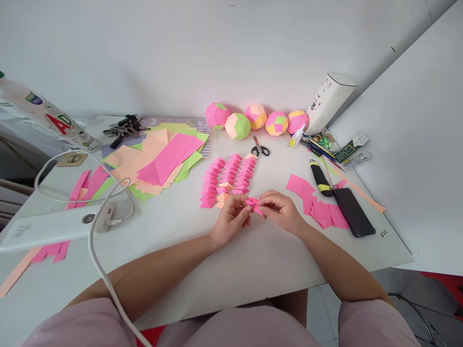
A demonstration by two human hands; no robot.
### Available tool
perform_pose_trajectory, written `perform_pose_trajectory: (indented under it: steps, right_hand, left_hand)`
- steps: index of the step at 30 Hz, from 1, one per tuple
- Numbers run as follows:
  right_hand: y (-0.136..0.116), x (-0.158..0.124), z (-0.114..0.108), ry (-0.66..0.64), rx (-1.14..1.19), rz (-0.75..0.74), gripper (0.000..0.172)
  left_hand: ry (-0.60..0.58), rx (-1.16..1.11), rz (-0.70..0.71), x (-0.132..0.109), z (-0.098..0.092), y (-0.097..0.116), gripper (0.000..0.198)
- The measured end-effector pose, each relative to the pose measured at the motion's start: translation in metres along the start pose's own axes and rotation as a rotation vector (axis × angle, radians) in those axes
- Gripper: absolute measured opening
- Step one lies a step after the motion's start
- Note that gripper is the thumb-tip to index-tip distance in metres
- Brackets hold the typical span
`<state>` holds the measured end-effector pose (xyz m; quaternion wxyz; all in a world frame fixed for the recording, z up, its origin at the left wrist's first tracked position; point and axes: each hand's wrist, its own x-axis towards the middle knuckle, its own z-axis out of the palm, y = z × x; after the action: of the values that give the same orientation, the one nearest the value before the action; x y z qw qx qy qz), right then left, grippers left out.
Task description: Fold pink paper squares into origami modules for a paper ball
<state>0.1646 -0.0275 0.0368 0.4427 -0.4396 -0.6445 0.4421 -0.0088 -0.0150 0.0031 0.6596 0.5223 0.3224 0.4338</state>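
Note:
Between my two hands is a small pink folded paper piece (254,205), held just above the table. My left hand (231,217) pinches its left end between thumb and fingers. The right end is gripped by the fingertips of my right hand (280,210). Just beyond my hands stand three rows of folded paper units (228,178), mostly pink with a few peach ones. My fingers partly cover the held piece, so its full shape is hidden. To the right of my right hand lie loose pink paper squares (321,212), overlapping one another.
Several multicoloured paper balls (238,126) line the wall behind scissors (259,147). A glue bottle (296,136), a cutter knife (320,178) and a black phone (353,212) are at right. Coloured sheets (162,159), a power bank (54,226) and its white cable (99,270) occupy the left.

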Motion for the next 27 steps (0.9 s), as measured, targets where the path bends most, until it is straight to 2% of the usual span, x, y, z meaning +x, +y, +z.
perform_pose_trajectory:
  steps: [13, 24, 27]
  right_hand:
    - [0.0062, -0.0004, -0.0010, -0.012, 0.031, 0.008, 0.011]
    - [0.0066, -0.0004, -0.0023, -0.015, 0.006, 0.040, 0.011]
    - [0.0058, -0.0004, -0.0021, -0.018, 0.009, 0.046, 0.010]
  left_hand:
    - [-0.028, 0.028, -0.083, -0.0024, -0.0009, 0.0058, 0.028]
    - [-0.098, -0.049, -0.015, -0.0022, -0.0054, 0.0010, 0.025]
    - [-0.081, -0.045, -0.027, -0.0024, -0.0040, 0.0010, 0.024]
